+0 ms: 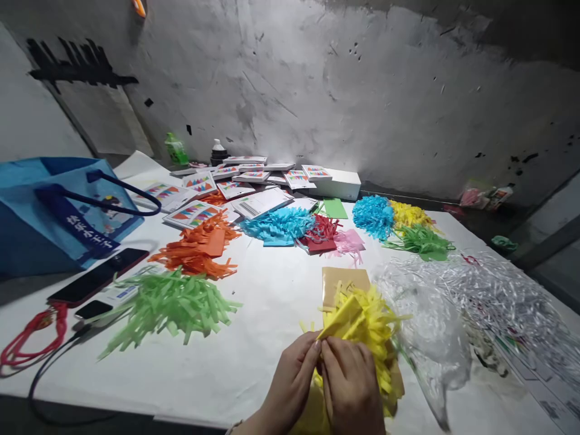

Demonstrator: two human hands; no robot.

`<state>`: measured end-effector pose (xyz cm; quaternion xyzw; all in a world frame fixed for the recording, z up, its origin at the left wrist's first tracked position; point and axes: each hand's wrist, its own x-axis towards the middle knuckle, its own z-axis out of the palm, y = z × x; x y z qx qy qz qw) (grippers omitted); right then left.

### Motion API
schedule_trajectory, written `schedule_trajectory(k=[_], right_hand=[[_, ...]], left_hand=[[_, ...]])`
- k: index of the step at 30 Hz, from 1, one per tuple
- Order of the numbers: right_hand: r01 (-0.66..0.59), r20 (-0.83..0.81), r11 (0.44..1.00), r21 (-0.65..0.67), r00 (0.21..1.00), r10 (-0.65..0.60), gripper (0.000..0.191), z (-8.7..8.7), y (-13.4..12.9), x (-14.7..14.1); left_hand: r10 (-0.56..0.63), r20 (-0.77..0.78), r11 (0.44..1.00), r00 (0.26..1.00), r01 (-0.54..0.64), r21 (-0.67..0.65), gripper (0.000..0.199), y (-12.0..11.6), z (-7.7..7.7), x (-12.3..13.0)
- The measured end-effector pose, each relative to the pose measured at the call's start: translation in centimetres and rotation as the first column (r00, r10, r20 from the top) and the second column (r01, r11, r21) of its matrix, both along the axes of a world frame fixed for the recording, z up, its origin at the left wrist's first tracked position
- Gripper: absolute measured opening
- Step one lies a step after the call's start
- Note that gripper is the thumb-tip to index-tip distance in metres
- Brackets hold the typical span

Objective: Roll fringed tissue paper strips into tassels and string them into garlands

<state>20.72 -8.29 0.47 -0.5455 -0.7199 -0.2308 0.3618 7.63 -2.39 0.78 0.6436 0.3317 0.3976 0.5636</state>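
Close to the table's front edge, my left hand (294,374) and my right hand (351,380) meet fingertip to fingertip. Both pinch the edge of a yellow fringed tissue-paper tassel (347,320), whose cut strips spread out to the right. Part of the tassel is hidden under my fingers and palms. Beneath it lies a tan sheet of card (344,279), mostly covered by the yellow strips. Left of my hands sits a pile of light green fringed paper (174,308).
Orange paper fringe (203,241), blue fringe (283,223) and red fringe (321,232) lie farther back, before several flat printed packs (251,176). Crumpled clear plastic (430,329) and silver tinsel (507,296) cover the right side. At left are a blue bag (27,211) and a phone (99,276).
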Motion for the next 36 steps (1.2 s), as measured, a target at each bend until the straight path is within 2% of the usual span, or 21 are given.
schedule_trajectory(k=[2, 5, 7, 10, 13, 16, 18, 19, 20, 21, 22, 23, 24, 25, 26, 27, 29, 30, 32, 34, 36], right_hand=[[-0.032, -0.067, 0.999, 0.002, 0.997, 0.032, 0.023, -0.2, 0.3, -0.4], [-0.088, -0.281, 0.996, -0.029, 0.957, 0.076, 0.021, -0.4, 0.5, 0.1], [-0.133, -0.404, 0.986, -0.099, 0.911, 0.082, 0.018, -0.4, 0.3, 0.6], [-0.180, -0.562, 0.959, -0.218, 0.826, 0.027, 0.014, -0.1, 0.2, 1.0], [-0.271, -0.721, 0.910, -0.315, 0.691, -0.045, 0.017, 0.8, 0.3, 1.2], [-0.450, -0.811, 0.815, -0.366, 0.583, -0.043, 0.022, 2.1, -0.1, 2.8], [-0.510, -0.790, 0.756, -0.410, 0.613, -0.015, 0.032, 2.8, -0.8, 4.6], [-0.480, -0.746, 0.756, -0.445, 0.666, -0.016, 0.039, 3.1, -1.2, 5.6], [-0.404, -0.671, 0.781, -0.476, 0.741, -0.026, 0.045, 3.4, -1.6, 6.4], [-0.268, -0.570, 0.843, -0.467, 0.820, -0.055, 0.047, 3.6, -2.0, 7.1], [-0.079, -0.453, 0.913, -0.400, 0.883, -0.122, 0.045, 3.7, -2.3, 7.5], [0.125, -0.342, 0.954, -0.271, 0.914, -0.217, 0.038, 3.8, -2.5, 7.5], [0.284, -0.258, 0.952, -0.117, 0.917, -0.305, 0.028, 3.9, -2.6, 7.1], [0.356, -0.200, 0.935, 0.010, 0.916, -0.347, 0.024, 3.9, -2.5, 6.5], [0.346, -0.149, 0.935, 0.081, 0.931, -0.332, 0.029, 3.8, -2.3, 5.6], [0.279, -0.094, 0.956, 0.086, 0.958, -0.271, 0.032, 3.6, -2.1, 4.5], [0.087, 0.007, 0.996, -0.008, 0.996, -0.087, 0.030, 2.8, -1.3, 2.2], [0.044, 0.017, 0.998, -0.047, 0.999, -0.044, 0.024, 2.4, -1.0, 1.1], [0.055, -0.035, 0.997, -0.056, 0.998, -0.057, 0.018, 1.5, -0.3, -0.4], [0.063, -0.132, 0.998, -0.026, 0.989, -0.066, 0.022, 0.9, 0.1, -1.0], [0.008, -0.179, 1.000, -0.008, 0.984, -0.010, 0.021, 0.9, 0.1, -0.9]], left_hand=[[-0.013, 0.002, 1.000, 1.000, 0.013, -0.007, 0.035, -0.2, -0.1, 0.0], [-0.037, 0.000, 0.999, 0.999, 0.037, -0.029, 0.039, -0.2, -0.3, -0.2], [-0.049, 0.002, 0.998, 0.999, 0.049, -0.045, 0.041, 0.0, -0.5, -0.3], [-0.066, -0.004, 0.997, 0.998, 0.066, -0.036, 0.041, 0.2, -0.5, -0.2], [-0.067, -0.030, 0.998, 0.997, 0.067, 0.001, 0.042, 0.3, -0.4, -0.2], [-0.023, -0.081, 0.999, 0.996, 0.025, 0.034, 0.046, 0.3, -0.2, -0.4], [-0.005, -0.104, 0.999, 0.995, 0.009, 0.039, 0.048, 0.2, -0.2, -0.5], [-0.005, -0.109, 0.999, 0.994, 0.009, 0.039, 0.049, 0.2, -0.2, -0.6], [-0.006, -0.112, 0.999, 0.994, 0.011, 0.041, 0.049, 0.2, -0.2, -0.6], [-0.005, -0.113, 0.999, 0.994, 0.010, 0.048, 0.048, 0.2, -0.2, -0.7], [0.000, -0.112, 0.998, 0.994, 0.006, 0.060, 0.048, 0.1, -0.1, -0.6], [0.007, -0.108, 0.997, 0.994, 0.001, 0.073, 0.047, 0.1, -0.1, -0.6], [0.011, -0.104, 0.997, 0.994, -0.002, 0.083, 0.047, 0.1, -0.1, -0.5], [0.012, -0.099, 0.996, 0.995, -0.004, 0.090, 0.047, 0.0, 0.0, -0.4], [0.010, -0.090, 0.996, 0.996, -0.002, 0.091, 0.046, 0.0, 0.1, -0.3], [0.002, -0.081, 0.996, 0.997, 0.005, 0.090, 0.044, -0.1, 0.1, -0.2], [-0.012, -0.063, 0.995, 0.998, 0.017, 0.094, 0.041, -0.2, 0.2, -0.1], [-0.015, -0.056, 0.995, 0.998, 0.020, 0.095, 0.040, -0.3, 0.2, 0.0], [-0.021, -0.049, 0.996, 0.999, 0.025, 0.090, 0.042, -0.4, 0.1, 0.0], [-0.028, -0.041, 0.997, 0.999, 0.031, 0.071, 0.043, -0.5, -0.1, -0.1], [-0.042, -0.030, 0.998, 0.999, 0.044, 0.037, 0.043, -0.6, -0.2, -0.2]])
